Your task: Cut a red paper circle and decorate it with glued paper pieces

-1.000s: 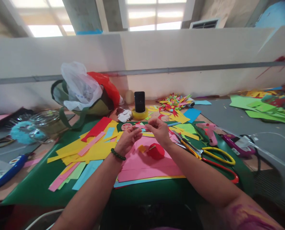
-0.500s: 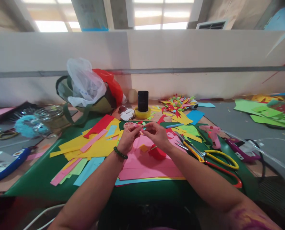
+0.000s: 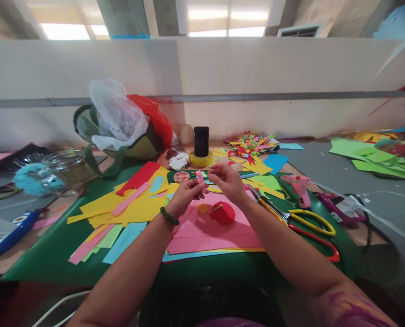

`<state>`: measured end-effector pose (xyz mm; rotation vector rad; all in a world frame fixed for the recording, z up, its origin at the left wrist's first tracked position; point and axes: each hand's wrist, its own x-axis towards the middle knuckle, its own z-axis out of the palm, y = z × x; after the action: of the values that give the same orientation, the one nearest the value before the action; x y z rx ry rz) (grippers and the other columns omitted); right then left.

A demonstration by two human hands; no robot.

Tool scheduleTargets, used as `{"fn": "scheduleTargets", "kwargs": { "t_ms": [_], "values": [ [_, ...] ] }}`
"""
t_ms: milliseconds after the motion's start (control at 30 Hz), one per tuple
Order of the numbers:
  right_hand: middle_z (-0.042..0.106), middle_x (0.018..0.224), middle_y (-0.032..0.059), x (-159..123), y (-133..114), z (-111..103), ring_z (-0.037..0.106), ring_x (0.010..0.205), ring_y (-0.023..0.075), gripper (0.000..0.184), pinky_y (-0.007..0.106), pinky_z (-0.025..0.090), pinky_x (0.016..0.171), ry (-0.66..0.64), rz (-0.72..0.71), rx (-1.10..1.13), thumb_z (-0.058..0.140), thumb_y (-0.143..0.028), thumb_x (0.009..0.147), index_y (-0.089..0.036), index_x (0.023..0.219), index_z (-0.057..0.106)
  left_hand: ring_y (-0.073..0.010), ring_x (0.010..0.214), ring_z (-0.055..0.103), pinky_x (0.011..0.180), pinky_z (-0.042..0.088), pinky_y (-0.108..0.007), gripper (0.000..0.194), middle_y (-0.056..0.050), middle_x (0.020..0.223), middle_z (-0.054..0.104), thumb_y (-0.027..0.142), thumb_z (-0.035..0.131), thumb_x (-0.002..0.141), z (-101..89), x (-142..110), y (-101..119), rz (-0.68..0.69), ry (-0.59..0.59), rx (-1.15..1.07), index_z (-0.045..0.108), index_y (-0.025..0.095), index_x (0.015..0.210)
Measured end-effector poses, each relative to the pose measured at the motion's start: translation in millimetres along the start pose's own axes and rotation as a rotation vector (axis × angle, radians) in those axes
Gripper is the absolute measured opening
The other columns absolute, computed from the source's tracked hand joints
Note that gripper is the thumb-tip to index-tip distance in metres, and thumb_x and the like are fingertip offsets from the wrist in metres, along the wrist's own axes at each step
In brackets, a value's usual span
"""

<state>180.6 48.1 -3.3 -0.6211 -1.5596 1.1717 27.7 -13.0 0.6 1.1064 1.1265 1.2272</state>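
My left hand (image 3: 186, 195) pinches a small pink paper strip (image 3: 200, 178) upright between thumb and fingers; a green bead bracelet (image 3: 169, 216) is on that wrist. Just to the right, my right hand (image 3: 230, 182) has its fingers curved and apart, and nothing shows in them. Below both hands lies a stack of pink paper sheets (image 3: 195, 238). On it rest a red paper piece (image 3: 225, 214) with a small pale strip on top, and a little orange-yellow paper piece (image 3: 203, 208).
Yellow paper strips (image 3: 130, 209) spread to the left. Scissors (image 3: 311, 220) with yellow and red handles, a pink glue gun (image 3: 301, 188) and a purple device (image 3: 340, 209) lie right. Behind stand a phone (image 3: 201, 141), a tape roll (image 3: 201, 160), a bag (image 3: 137, 147) and a colourful paper pile (image 3: 252, 145).
My right hand has come away from the pink strip, its fingers opening and lifting slightly. My left hand keeps the strip, now more upright. The whole view has shifted slightly.
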Motion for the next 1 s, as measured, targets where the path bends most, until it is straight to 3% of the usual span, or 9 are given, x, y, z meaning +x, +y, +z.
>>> {"fn": "scheduleTargets", "kwargs": {
  "t_ms": [100, 167, 267, 433, 567, 800, 1000],
  "values": [
    [0.072, 0.095, 0.0033, 2.7, -4.4, -5.2, 0.067, 0.088, 0.0169, 0.043, 0.031, 0.054, 0.079, -0.168, 0.122, 0.144, 0.079, -0.049, 0.067, -0.022, 0.098, 0.066, -0.008, 0.055, 0.051, 0.057, 0.04, -0.022, 0.04, 0.0, 0.064, 0.062, 0.048, 0.085, 0.058, -0.1, -5.2, 4.1, -0.088, -0.184, -0.012, 0.065, 0.015, 0.068],
    [0.072, 0.091, 0.0018, 2.8, -6.0, -6.7, 0.067, 0.085, 0.016, 0.043, 0.03, 0.055, 0.077, -0.264, 0.22, 0.232, 0.08, -0.05, 0.065, -0.022, 0.097, 0.068, -0.0095, 0.057, 0.054, 0.059, 0.043, -0.023, 0.04, -0.001, 0.065, 0.062, 0.048, 0.086, 0.058, 0.6, -8.9, 7.3, -0.145, -0.317, -0.062, 0.066, 0.015, 0.069],
    [0.07, 0.081, -0.0008, 2.1, -7.1, -7.0, 0.065, 0.074, 0.0129, 0.039, 0.027, 0.054, 0.071, -0.269, 0.263, 0.256, 0.081, -0.049, 0.064, -0.021, 0.089, 0.07, -0.0123, 0.061, 0.058, 0.061, 0.045, -0.025, 0.037, -0.004, 0.067, 0.064, 0.047, 0.085, 0.062, 1.5, -12.1, 10.0, -0.151, -0.411, -0.092, 0.066, 0.016, 0.069],
    [0.069, 0.077, -0.0005, 2.0, -7.2, -5.4, 0.063, 0.07, 0.0127, 0.033, 0.025, 0.051, 0.064, -0.212, 0.163, 0.087, 0.078, -0.046, 0.065, -0.02, 0.084, 0.07, -0.0126, 0.059, 0.061, 0.06, 0.047, -0.024, 0.036, -0.004, 0.064, 0.065, 0.047, 0.082, 0.066, -1.0, -9.1, 5.9, -0.152, -0.379, -0.058, 0.064, 0.016, 0.069],
    [0.067, 0.069, -0.001, 2.3, -3.4, -3.9, 0.06, 0.063, 0.0122, 0.026, 0.025, 0.047, 0.058, -0.136, 0.112, -0.048, 0.08, -0.036, 0.061, -0.018, 0.076, 0.07, -0.0134, 0.057, 0.064, 0.058, 0.049, -0.023, 0.04, -0.006, 0.064, 0.069, 0.05, 0.084, 0.062, -3.0, -4.9, 1.4, -0.18, -0.343, 0.004, 0.065, 0.015, 0.067],
    [0.072, 0.074, 0.0007, 4.7, -2.1, -8.3, 0.066, 0.072, 0.0142, 0.027, 0.027, 0.052, 0.067, -0.125, 0.214, 0.097, 0.078, -0.037, 0.062, -0.018, 0.08, 0.07, -0.0154, 0.058, 0.068, 0.059, 0.052, -0.024, 0.043, -0.011, 0.074, 0.074, 0.05, 0.086, 0.057, -2.3, -4.0, 1.2, -0.175, -0.24, -0.014, 0.072, 0.012, 0.072],
    [0.07, 0.075, 0.0008, 4.4, -2.1, -7.0, 0.061, 0.067, 0.0128, 0.026, 0.027, 0.051, 0.064, -0.07, 0.1, -0.038, 0.08, -0.037, 0.063, -0.018, 0.078, 0.071, -0.0147, 0.056, 0.067, 0.053, 0.048, -0.021, 0.03, -0.01, 0.073, 0.074, 0.04, 0.084, 0.06, -0.4, -1.7, 0.8, -0.079, -0.128, 0.096, 0.073, 0.014, 0.068]
  ]
}}
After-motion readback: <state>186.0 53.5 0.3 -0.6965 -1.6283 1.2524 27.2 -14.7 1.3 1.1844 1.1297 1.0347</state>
